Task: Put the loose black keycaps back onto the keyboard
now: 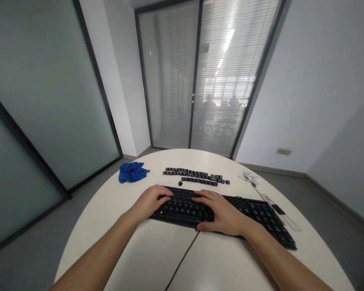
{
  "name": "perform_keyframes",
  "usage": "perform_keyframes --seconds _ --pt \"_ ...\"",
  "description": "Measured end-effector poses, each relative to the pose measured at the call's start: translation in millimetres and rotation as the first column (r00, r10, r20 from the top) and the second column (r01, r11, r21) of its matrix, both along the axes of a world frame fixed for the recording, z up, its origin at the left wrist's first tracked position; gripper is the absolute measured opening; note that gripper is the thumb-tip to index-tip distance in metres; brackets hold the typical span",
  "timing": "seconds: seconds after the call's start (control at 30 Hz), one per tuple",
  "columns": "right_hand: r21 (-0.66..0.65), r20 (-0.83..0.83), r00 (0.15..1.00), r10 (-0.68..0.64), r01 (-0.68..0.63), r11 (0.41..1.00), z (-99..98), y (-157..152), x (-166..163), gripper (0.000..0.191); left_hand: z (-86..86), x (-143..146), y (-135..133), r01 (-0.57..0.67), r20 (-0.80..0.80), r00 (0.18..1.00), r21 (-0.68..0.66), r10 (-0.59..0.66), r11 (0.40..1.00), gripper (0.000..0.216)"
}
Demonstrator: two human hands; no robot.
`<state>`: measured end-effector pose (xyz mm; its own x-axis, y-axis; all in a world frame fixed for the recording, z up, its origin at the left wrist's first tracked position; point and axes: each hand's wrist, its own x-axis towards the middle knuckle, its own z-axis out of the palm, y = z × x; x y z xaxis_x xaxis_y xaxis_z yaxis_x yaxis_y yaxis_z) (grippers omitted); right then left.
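A black computer keyboard (186, 208) lies on the table, slanting down to the right. My left hand (150, 202) rests at its left end, with thumb and forefinger apart over the keys; its other fingers are mostly hidden. Across the middle of the keyboard, my right hand (220, 212) has its fingers stretched over the keys and its thumb at the near edge. Behind the keyboard, loose black keycaps (194, 174) lie in rows. One single keycap (180, 183) sits apart, nearer to the keyboard.
The round white table (109, 198) carries a crumpled blue cloth (133, 171) at back left. Off to the right are a white crumpled item (248, 176), thin pale sticks (286, 218) and a small black piece (278, 209). A dark cable or seam line (182, 260) runs toward me.
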<state>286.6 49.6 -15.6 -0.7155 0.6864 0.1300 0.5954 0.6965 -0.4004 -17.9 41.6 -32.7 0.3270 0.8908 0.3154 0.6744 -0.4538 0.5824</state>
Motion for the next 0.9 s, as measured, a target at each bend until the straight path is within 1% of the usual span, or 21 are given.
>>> perform_keyframes --seconds 0.07,0.23,0.37,0.9 --pt "-0.002 -0.005 1.0 0.001 -0.001 1.0 -0.2 -0.2 0.2 0.088 1.1 0.4 -1.2 0.034 0.01 0.999 -0.006 -0.034 0.999 0.019" --pt "-0.001 -0.005 1.0 0.001 -0.001 1.0 -0.2 -0.1 0.0 0.088 2.7 -0.5 -2.8 -0.019 0.062 0.998 -0.075 0.024 0.997 0.028" --pt "-0.005 -0.001 1.0 0.002 -0.002 1.0 -0.2 0.5 0.2 0.087 4.1 -1.2 -3.9 -0.036 0.045 0.998 -0.098 0.041 0.995 0.027" --pt "0.009 0.0 1.0 0.012 -0.012 1.0 -0.8 0.9 0.4 0.087 4.7 -1.8 -7.0 -0.052 -0.164 0.985 0.01 0.053 0.999 0.021"
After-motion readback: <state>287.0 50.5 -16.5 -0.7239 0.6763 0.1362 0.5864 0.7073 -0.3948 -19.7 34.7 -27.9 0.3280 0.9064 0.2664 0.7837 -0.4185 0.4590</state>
